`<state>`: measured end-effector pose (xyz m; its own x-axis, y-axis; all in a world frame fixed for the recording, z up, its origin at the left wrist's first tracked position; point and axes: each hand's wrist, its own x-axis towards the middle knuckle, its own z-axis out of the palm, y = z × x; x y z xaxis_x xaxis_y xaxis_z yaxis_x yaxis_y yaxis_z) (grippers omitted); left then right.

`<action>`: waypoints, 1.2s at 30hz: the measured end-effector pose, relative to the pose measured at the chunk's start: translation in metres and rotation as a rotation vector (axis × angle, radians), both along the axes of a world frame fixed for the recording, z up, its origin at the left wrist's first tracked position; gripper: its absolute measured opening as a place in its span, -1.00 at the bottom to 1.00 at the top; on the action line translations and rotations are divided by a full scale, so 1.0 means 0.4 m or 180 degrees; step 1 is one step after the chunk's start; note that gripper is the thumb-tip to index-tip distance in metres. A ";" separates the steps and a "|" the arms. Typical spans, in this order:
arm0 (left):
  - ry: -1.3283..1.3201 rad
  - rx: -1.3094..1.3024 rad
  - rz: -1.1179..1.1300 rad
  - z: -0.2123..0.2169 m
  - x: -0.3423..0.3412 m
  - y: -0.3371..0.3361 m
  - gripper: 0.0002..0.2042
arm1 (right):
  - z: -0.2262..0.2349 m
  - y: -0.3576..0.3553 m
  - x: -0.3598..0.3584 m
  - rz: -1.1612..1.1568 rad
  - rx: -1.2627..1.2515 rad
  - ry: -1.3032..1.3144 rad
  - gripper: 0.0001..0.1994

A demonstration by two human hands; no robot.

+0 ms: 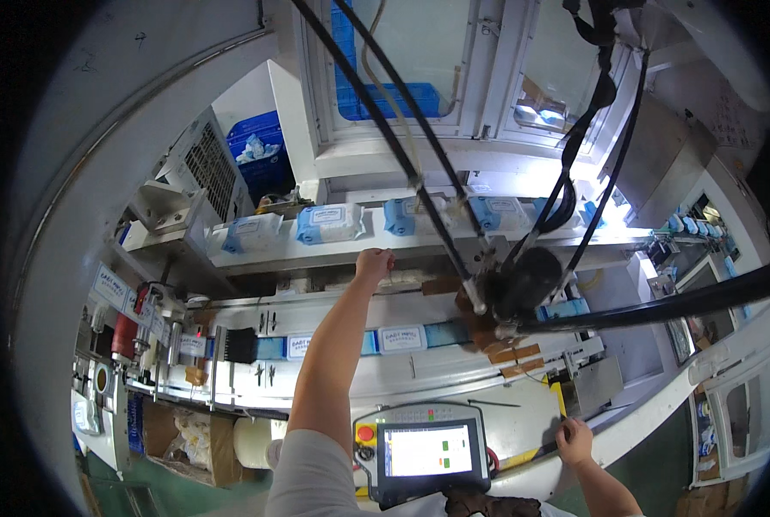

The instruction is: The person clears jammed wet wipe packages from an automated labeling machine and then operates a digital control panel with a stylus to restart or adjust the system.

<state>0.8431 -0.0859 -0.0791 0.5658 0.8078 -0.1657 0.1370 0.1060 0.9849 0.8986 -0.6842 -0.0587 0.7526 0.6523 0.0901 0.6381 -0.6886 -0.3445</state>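
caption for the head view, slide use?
Left hand reaches to the upper conveyor of blue wipe packs; right hand rests at the machine edge.

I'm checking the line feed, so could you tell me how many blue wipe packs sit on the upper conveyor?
5 at least: far left, next, middle, behind the cables, and one partly hidden by hoses; more may be hidden.

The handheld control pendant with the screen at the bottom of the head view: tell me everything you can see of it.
The control pendant is a grey, rounded-corner unit, apparently plastic, seen face-up at the lower edge of the view, in front of the person's body. Its lit screen is mostly white with a few small green and orange marks. A red round button on a yellow ring sits at its upper left, with a dark knob below it and a row of small keys along the top edge. Neither hand touches it; what supports it is hidden.
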 end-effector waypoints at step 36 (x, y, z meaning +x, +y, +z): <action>-0.0736 -0.1102 -0.0734 -0.042 0.209 0.104 -0.84 | 0.005 0.033 -0.010 -0.0100 -0.0100 -0.0048 -0.93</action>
<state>0.9267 -0.0442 -0.0959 0.7776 0.5763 -0.2515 -0.0232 0.4259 0.9045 0.8947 -0.6711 -0.0566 0.7714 0.6311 0.0815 0.6210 -0.7186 -0.3130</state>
